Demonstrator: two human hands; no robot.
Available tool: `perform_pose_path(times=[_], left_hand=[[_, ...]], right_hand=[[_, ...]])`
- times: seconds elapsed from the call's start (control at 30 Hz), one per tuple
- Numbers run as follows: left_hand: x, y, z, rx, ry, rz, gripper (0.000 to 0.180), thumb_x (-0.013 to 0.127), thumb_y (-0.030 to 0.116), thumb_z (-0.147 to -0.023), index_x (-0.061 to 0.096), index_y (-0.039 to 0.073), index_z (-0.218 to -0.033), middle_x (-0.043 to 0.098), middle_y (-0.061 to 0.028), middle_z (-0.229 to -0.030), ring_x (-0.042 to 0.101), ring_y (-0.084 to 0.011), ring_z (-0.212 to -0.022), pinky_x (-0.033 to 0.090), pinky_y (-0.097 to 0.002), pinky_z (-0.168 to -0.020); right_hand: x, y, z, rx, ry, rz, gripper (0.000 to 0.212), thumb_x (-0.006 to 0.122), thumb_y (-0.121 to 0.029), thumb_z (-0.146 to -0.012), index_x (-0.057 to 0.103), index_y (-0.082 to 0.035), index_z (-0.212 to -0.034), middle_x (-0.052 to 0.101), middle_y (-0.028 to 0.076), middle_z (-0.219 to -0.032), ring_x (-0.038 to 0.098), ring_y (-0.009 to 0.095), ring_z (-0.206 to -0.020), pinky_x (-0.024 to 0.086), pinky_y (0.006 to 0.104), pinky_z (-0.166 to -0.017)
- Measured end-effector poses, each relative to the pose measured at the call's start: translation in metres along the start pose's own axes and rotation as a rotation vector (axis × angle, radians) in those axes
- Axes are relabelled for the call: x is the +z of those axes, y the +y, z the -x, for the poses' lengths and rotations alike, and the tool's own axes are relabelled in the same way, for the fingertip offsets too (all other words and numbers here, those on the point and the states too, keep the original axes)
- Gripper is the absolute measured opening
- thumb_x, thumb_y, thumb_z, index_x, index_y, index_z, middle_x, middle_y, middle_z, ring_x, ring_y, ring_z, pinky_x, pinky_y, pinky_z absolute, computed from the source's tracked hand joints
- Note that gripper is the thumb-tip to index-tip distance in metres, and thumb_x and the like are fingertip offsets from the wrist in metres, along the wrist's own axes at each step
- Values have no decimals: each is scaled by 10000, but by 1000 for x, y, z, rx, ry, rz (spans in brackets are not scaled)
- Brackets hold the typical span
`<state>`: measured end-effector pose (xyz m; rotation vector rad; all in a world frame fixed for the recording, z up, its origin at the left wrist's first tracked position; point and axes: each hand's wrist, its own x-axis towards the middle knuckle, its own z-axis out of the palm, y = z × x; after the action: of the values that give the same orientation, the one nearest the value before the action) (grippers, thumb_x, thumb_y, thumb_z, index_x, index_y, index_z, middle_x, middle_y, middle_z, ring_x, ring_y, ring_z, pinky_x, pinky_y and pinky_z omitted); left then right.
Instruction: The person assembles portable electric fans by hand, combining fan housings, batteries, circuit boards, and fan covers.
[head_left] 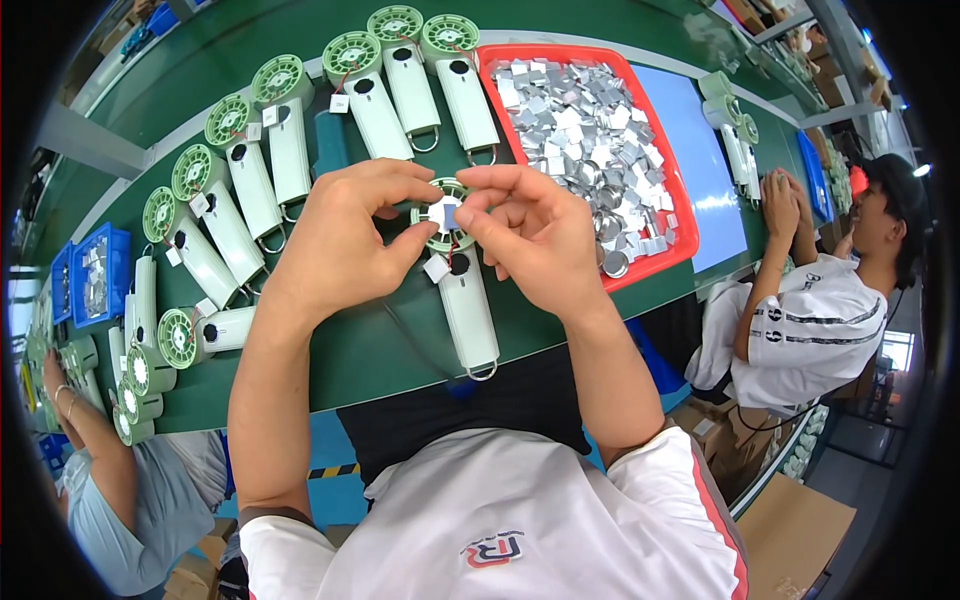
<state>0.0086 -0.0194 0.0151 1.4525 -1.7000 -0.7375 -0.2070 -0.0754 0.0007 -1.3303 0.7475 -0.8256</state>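
The fan [468, 318] lies on the green counter [330, 350], left of the red tray [688, 240], its round head facing up and its loop toward the person. The left hand [350, 235] curves round the head's side away from the tray, thumb and fingers well parted. On the tray's side, the right hand [540, 235] bends its fingers in, thumb tip beside a small square piece [451, 217] (whether its grip is closed on that, I cannot tell). Silvery pieces [570, 120] fill the tray; more fans [375, 115] lie left of it.
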Motion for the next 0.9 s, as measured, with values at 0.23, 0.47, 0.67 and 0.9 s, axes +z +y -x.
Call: perform_pose_path(times=[0.23,0.47,0.67,0.9], left_hand=[[-4,2,-8,26,82,94,237,812,118,-882,791,-20,-1073,768,-156,-1264,737,-303,-1137,560,-390,-961],[-8,-2,-16,-87,-6,290,246,830,156,-875,808,-5,-1060,728,-141,-1386,671,-288,-1292,461,-431,-1137],[-2,-9,-16,-109,15,382,244,839,176,-875,813,0,-1042,714,-150,-1409,640,-294,-1348,422,-450,-1186],[-2,-9,-12,-13,6,336,156,840,131,-861,824,31,-980,706,-163,-1426,594,-317,-1412,391,-470,-1214]], right_hand=[[-8,-16,-9,34,-30,-6,354,783,-6,-966,699,21,-1309,715,15,-958,612,22,-672,451,174,-501],[-12,-22,-16,51,-78,46,369,800,-16,-956,701,12,-1311,729,25,-975,625,30,-681,455,179,-507],[-14,-21,-15,47,-91,43,362,801,-14,-954,708,4,-1303,734,25,-984,635,28,-694,458,177,-512],[-12,-25,-15,30,-119,54,359,797,-8,-953,711,3,-1302,740,28,-986,638,26,-701,463,176,-515]])
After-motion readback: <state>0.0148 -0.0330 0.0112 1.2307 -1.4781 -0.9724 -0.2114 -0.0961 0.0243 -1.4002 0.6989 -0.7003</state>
